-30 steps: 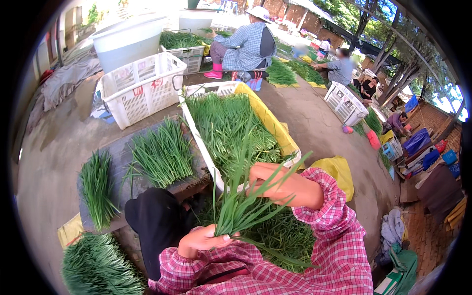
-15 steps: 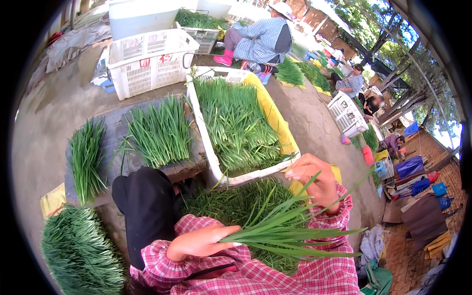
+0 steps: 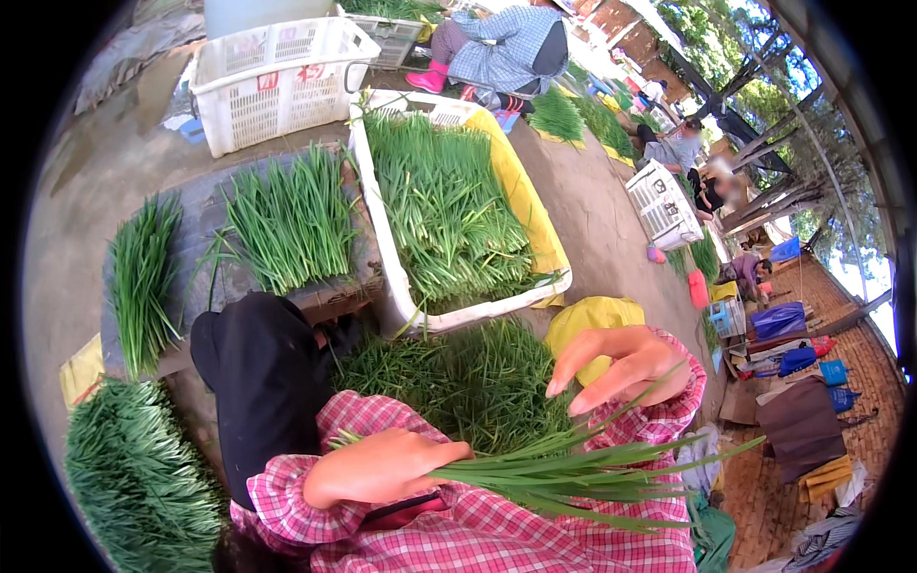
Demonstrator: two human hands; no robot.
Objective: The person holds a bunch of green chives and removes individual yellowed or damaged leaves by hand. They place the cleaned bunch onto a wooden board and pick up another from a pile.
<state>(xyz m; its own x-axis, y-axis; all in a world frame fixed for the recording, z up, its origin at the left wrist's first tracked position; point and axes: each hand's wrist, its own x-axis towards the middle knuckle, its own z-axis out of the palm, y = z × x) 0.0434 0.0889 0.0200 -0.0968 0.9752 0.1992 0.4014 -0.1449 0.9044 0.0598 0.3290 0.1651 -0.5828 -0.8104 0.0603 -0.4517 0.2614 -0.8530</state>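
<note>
Bright daylight falls on a bare grey concrete floor point(image 3: 86, 229). At the far right runs a red brick-paved strip point(image 3: 821, 315) under dark slanting roof poles point(image 3: 764, 143), green trees point(image 3: 726, 38) beyond.

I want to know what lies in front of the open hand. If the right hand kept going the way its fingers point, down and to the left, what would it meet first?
Probably the loose heap of green chives lying below the right hand; its fingers point that way, though depth is hard to judge. The left hand holds a separate chive bundle lower down.
</note>
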